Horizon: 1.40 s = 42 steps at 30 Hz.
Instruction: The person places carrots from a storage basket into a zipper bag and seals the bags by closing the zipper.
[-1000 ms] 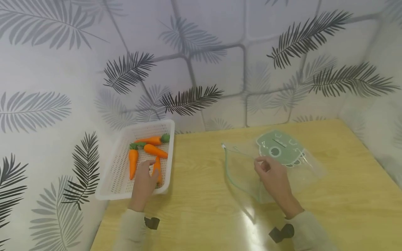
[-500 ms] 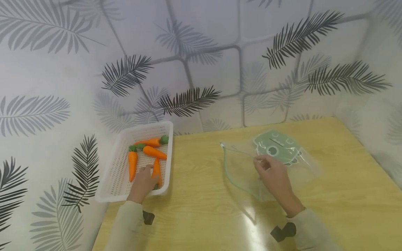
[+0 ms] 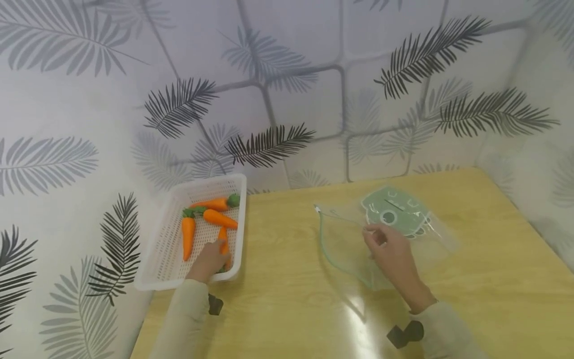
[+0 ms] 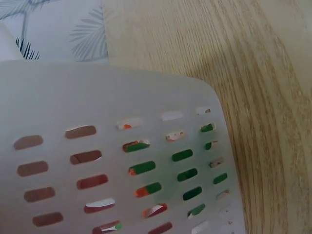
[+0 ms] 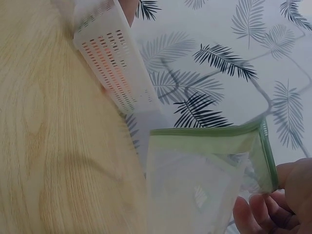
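Note:
My left hand (image 3: pixel 208 260) reaches into the white plastic basket (image 3: pixel 150 269) and grips the nearest carrot (image 3: pixel 225 238) at its right side; its green top points toward the near rim. In the left wrist view the slotted basket wall (image 4: pixel 97 97) stands in front, with green and orange showing through the slots. My right hand (image 3: pixel 392 252) pinches the rim of a clear zip bag (image 3: pixel 343 239), thumb against curled fingers. The bag has a green zip edge (image 5: pixel 209 134) and a green cartoon animal print (image 3: pixel 390 212); its mouth stands apart.
Other carrots lie in the basket: one upright along the middle (image 3: pixel 188 237), one slanted (image 3: pixel 219 218) and one at the back (image 3: pixel 215 203). Basket and bag are on a wooden table (image 3: pixel 287 279), against a leaf-patterned wall (image 3: pixel 305 109).
My left hand has come down onto the nearest carrot, its fingers closing from a spread pose around it. The right hand has kept its hold on the bag rim.

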{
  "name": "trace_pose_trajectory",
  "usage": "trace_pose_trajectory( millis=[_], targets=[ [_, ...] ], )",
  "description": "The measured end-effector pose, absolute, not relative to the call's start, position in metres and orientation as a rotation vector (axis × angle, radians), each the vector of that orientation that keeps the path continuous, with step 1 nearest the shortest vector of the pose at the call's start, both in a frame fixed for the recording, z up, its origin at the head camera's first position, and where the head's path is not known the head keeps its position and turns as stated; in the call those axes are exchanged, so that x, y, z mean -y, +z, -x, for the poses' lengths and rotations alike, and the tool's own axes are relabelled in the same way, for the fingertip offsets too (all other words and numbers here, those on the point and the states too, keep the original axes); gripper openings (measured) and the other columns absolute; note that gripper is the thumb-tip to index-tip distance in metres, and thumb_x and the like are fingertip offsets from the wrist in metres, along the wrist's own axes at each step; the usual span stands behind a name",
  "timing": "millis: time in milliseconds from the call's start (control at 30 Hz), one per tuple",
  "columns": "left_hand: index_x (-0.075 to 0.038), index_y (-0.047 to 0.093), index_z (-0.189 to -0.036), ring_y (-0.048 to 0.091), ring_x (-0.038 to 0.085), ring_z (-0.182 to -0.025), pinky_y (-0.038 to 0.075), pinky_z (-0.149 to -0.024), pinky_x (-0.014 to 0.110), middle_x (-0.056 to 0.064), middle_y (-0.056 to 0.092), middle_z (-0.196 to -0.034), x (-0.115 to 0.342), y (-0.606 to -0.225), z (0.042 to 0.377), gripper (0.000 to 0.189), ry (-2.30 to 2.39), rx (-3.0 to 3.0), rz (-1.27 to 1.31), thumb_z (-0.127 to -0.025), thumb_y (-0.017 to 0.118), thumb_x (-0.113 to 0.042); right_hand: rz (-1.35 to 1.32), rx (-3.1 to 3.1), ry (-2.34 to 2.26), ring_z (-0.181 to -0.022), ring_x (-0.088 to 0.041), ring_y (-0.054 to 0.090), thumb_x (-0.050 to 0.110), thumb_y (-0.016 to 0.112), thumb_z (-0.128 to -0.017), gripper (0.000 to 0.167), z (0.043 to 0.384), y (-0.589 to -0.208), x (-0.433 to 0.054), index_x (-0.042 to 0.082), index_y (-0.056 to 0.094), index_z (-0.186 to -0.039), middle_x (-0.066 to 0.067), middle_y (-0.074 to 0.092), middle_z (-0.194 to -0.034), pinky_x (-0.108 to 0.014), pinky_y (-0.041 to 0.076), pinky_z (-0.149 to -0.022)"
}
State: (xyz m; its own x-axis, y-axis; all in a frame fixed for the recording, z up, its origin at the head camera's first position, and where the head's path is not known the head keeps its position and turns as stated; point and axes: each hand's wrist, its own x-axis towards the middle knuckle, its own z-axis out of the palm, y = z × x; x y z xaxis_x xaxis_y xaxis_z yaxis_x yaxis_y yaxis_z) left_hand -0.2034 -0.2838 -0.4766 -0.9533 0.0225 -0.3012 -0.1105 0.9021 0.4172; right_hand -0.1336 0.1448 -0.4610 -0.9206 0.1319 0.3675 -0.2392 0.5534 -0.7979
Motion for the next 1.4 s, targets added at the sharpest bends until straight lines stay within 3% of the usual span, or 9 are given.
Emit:
trace_pose_trajectory(
  millis=[467, 767, 1033, 1233, 1400],
  targets=[
    [-0.003, 0.032, -0.138, 0.048, 0.032, -0.088, 0.043, -0.072, 0.041, 0.029, 0.039, -0.123, 0.281, -0.482, 0.209, 0.064, 0.557, -2.763, 0.219, -0.082, 0.059, -0.016, -0.055, 2.426, 1.271, -0.059, -0.011, 0.055, 0.024, 0.062, -0.090, 0.018, 0.133, -0.466, -0.145, 0.008, 0.067, -0.098, 0.002, 0.059, -0.070, -0.024, 0.048, -0.052],
    [-0.005, 0.022, -0.143, 0.048, 0.034, -0.089, 0.044, -0.077, 0.046, 0.029, 0.037, -0.124, 0.281, -0.485, 0.213, 0.074, 0.526, -2.728, 0.223, -0.083, 0.061, -0.021, -0.046, 2.433, 1.261, -0.059, -0.011, 0.056, 0.024, 0.062, -0.090, 0.019, 0.133, -0.463, -0.147, 0.007, 0.067, -0.098, 0.001, 0.060, -0.070, -0.024, 0.048, -0.054],
    [0.003, 0.034, -0.136, 0.046, 0.039, -0.110, 0.039, -0.091, 0.053, 0.029, 0.044, -0.124, 0.283, -0.482, 0.215, 0.060, 0.561, -2.824, 0.170, -0.086, 0.060, -0.019, -0.044, 2.426, 1.253, -0.062, -0.012, 0.056, 0.024, 0.062, -0.090, 0.019, 0.134, -0.464, -0.149, 0.008, 0.067, -0.098, 0.001, 0.061, -0.071, -0.024, 0.048, -0.054],
    [0.007, 0.041, -0.130, 0.048, 0.040, -0.105, 0.040, -0.090, 0.053, 0.032, 0.049, -0.118, 0.284, -0.468, 0.215, 0.051, 0.532, -2.939, 0.097, -0.089, 0.056, -0.018, -0.020, 2.428, 1.252, -0.063, -0.012, 0.056, 0.026, 0.062, -0.090, 0.021, 0.134, -0.464, -0.150, 0.008, 0.067, -0.099, 0.000, 0.062, -0.072, -0.024, 0.048, -0.054],
    [0.010, 0.049, -0.117, 0.054, 0.034, -0.084, 0.046, -0.077, 0.046, 0.027, 0.057, -0.097, 0.284, -0.449, 0.207, 0.040, 0.556, -3.056, 0.035, -0.085, 0.058, -0.012, -0.003, 2.424, 1.278, -0.061, -0.012, 0.057, 0.027, 0.062, -0.090, 0.021, 0.134, -0.463, -0.150, 0.008, 0.067, -0.099, 0.000, 0.062, -0.072, -0.024, 0.048, -0.053]
  ],
)
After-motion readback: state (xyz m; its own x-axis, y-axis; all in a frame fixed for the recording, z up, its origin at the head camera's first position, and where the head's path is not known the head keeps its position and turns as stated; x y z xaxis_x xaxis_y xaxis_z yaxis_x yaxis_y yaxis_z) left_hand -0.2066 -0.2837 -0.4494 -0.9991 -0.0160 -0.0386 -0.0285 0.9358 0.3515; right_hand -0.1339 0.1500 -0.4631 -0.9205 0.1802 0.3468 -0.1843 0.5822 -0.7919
